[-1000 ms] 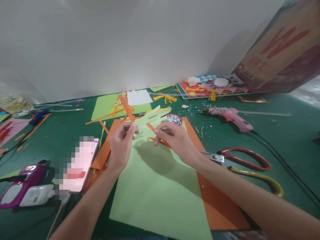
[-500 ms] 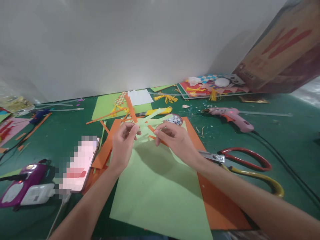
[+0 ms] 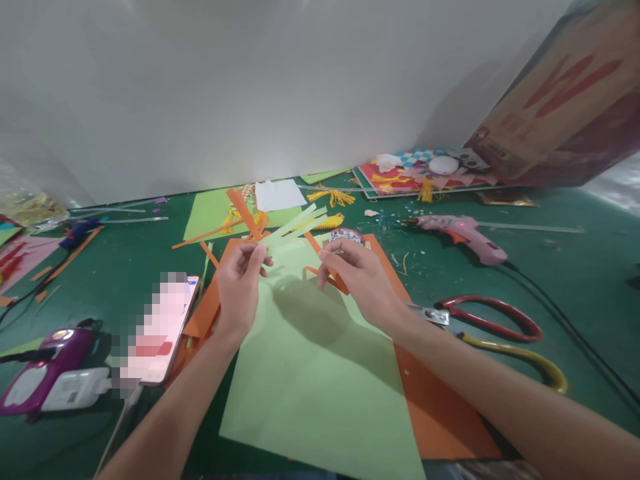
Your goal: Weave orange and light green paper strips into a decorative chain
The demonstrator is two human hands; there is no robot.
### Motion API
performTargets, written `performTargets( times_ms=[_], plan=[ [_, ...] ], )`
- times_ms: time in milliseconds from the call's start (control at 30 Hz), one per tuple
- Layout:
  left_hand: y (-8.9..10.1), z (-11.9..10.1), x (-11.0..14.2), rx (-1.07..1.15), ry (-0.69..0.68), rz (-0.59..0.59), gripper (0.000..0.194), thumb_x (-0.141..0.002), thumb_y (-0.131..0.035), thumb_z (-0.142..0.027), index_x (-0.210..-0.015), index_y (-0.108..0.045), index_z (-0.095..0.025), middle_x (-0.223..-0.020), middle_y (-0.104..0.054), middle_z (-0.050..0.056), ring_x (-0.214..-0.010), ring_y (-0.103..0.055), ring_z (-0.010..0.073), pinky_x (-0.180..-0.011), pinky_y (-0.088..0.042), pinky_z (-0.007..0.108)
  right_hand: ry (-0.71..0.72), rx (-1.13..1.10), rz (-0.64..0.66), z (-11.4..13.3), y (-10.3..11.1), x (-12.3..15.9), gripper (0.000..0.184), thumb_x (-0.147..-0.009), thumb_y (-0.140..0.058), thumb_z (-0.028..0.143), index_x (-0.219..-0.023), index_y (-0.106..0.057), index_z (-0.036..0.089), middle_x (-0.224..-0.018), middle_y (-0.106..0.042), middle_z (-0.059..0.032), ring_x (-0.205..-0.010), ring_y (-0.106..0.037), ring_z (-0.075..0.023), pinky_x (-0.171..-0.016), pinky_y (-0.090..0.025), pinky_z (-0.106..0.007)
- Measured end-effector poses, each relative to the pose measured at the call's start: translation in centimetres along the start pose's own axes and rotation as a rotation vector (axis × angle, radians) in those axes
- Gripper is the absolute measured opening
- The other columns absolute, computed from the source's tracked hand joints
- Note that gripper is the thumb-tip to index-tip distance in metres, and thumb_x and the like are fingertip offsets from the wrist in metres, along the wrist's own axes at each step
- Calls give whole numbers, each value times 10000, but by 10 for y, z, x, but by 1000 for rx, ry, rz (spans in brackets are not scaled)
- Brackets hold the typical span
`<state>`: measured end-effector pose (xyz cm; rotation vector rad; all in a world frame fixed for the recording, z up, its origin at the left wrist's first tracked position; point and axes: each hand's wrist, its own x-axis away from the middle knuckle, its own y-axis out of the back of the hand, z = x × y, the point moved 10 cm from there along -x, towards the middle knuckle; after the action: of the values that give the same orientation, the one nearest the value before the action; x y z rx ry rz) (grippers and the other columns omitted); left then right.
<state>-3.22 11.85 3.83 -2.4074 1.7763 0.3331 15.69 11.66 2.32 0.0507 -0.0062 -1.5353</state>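
Note:
My left hand (image 3: 243,277) pinches the near end of some paper strips: pale green strips (image 3: 300,223) fan out to the right and orange strips (image 3: 244,212) point up and away. In my right hand (image 3: 357,273) an orange paper strip (image 3: 313,241) is pinched between thumb and fingertips, and more orange shows below the fingers. Both hands are raised over a large light green paper sheet (image 3: 320,380), casting shadows on it. Beneath that sheet lies an orange sheet (image 3: 445,413). A yellow cutter (image 3: 330,221) is partly hidden behind the green strips.
Large scissors (image 3: 490,320) with red and yellow handles lie right of my right forearm. Farther off sits a pink glue gun (image 3: 460,233) with a cord. A phone (image 3: 163,333) and a purple power socket (image 3: 55,363) are at left. A paper bag (image 3: 565,100) stands back right.
My hands have drawn apart, the left one slightly left, the right one slightly right. The green strips now fan out from the left hand, and the orange strip came away with the right.

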Motion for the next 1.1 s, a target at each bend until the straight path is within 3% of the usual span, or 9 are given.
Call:
performTargets(
  times_ms=[100, 267, 500, 1100],
  plan=[
    [0, 0, 0, -8, 7, -1, 195, -761, -649, -363, -708, -598, -182, -622, -599, -16, -604, -591, 111, -529, -441, 214, -4, -16, -15, 1, 2, 0, 159, -788, -527, 303, -672, -478, 206, -450, -564, 36, -434, -432, -92, -436, -258, -230],
    [0, -2, 1, -25, -2, 3, 188, -773, -634, -353, -708, -594, -181, -613, -601, -18, -596, -590, 108, -530, -446, 209, 9, -21, 15, 0, -1, 1, 168, -786, -528, 315, -673, -474, 204, -458, -571, 40, -394, -316, -71, -414, -213, -231],
    [-2, -5, 1, -18, -35, 24, 192, -779, -631, -345, -709, -595, -170, -597, -596, -16, -572, -586, 104, -519, -452, 204, -28, -36, 2, -7, 0, -2, 180, -789, -540, 317, -666, -485, 197, -449, -574, 43, -386, -263, -60, -408, -185, -226],
    [-2, -4, 1, -21, -43, 27, 189, -784, -632, -345, -716, -599, -171, -606, -598, -16, -574, -583, 95, -514, -459, 189, 4, -49, 20, -4, -1, -1, 143, -786, -535, 283, -675, -498, 200, -447, -574, 46, -431, -347, -72, -450, -233, -229]
  ],
)
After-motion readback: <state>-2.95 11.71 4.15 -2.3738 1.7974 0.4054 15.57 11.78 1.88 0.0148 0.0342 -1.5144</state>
